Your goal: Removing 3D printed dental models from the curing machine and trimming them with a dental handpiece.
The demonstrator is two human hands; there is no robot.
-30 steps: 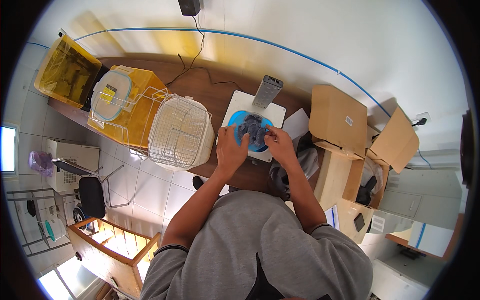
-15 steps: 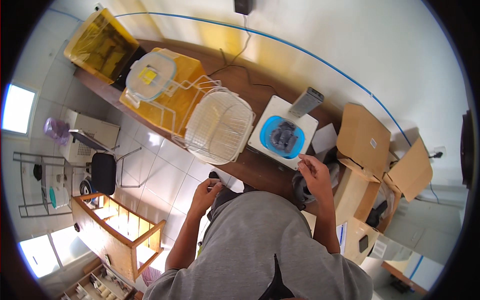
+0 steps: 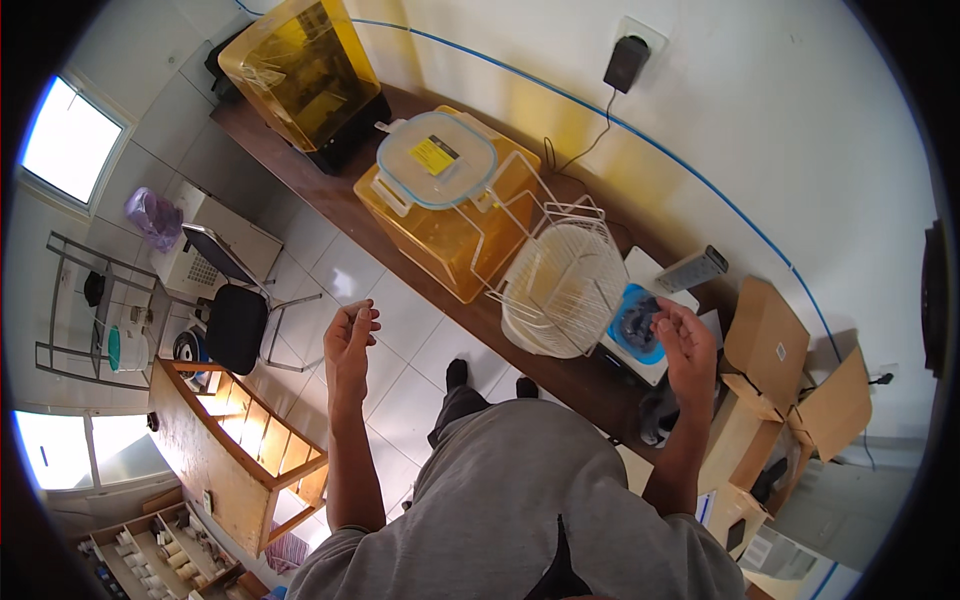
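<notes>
My left hand (image 3: 350, 338) hovers over the tiled floor, its fingers half curled and a little apart, with nothing visible in it. On the other side, my right hand (image 3: 688, 345) is raised in front of a blue tub (image 3: 633, 347) and covers part of it. Its fingers are loosely bent and hold nothing I can see. Dark grey pieces (image 3: 636, 324) lie in the tub. The tub rests on a white, box-like device (image 3: 645, 268). To its left stands a whitish plastic container (image 3: 530, 333) with a white wire basket (image 3: 580, 262) in it.
Left along the brown bench (image 3: 425, 285) lies an amber cover (image 3: 440, 240) bearing a clear lidded box (image 3: 437, 155). An amber-hooded machine (image 3: 310, 85) stands at the far end. Open cardboard boxes (image 3: 770, 335) are at right. A black chair (image 3: 236, 330) and wooden frame (image 3: 215, 440) stand left.
The view has swung left, so the bench items appear farther right. My left hand has risen away from my body, and my right hand now overlaps the blue tub in view.
</notes>
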